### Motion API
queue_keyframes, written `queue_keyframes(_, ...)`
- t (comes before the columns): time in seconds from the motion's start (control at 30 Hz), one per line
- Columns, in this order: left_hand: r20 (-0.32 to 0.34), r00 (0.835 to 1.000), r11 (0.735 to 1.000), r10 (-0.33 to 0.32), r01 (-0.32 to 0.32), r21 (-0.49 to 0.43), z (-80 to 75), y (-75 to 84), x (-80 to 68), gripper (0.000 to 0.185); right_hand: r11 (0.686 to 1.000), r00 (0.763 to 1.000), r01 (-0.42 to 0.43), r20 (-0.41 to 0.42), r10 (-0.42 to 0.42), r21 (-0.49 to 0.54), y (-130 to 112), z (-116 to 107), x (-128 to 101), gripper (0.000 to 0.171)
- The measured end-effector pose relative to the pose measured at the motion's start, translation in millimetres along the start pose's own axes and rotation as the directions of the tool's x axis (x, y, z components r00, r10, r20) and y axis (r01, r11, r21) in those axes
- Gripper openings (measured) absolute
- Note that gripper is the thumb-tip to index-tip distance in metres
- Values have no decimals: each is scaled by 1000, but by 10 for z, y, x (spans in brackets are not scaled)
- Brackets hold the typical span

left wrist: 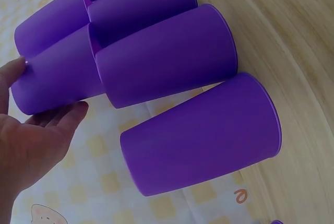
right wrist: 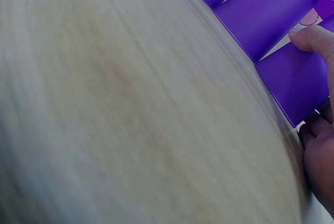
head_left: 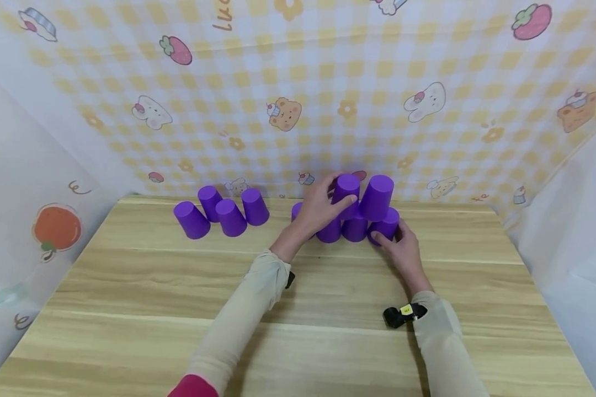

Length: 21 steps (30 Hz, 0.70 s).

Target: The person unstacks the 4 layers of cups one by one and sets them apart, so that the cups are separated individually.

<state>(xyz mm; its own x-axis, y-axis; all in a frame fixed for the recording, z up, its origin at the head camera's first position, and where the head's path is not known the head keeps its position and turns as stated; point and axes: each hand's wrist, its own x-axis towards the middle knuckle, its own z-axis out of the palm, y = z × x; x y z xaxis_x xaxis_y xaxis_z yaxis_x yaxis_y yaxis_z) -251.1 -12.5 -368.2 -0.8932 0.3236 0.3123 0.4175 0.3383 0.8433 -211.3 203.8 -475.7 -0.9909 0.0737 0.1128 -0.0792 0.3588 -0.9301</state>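
Smooth purple plastic cup (head_left: 346,190), tapered, upper centre, gripped by left hand (head_left: 320,212) with curled fingers; right hand (head_left: 402,248) seemingly pinching bottom-row cup (head_left: 384,225) on wood-grain tabletop (head_left: 298,331).

Both arms extended forward, beige sleeves, forearms converging toward centre. Left hand (head_left: 320,209) raised higher, fingers and thumb curled in grip, palm facing right; in left wrist view fingers (left wrist: 55,114) part-curled, thumb tip up. Right hand (head_left: 402,248) lower, palm down, fingers curled forward in contact; thumb tip pressed flat in right wrist view. Black wrist units on both wrists.
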Motion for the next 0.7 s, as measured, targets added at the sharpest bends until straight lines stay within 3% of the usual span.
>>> queue_keyframes(0.37,-5,1000,999,-18,17,-39,-26,17,-18,50,1000,1000,19,-5,-19,-1,-1,-8,7,63)
queue_keyframes(0.7,-45,999,999,6,-7,-36,-213,3,-110,49,1000,1000,25,12,-25,2,1,-4,6,62)
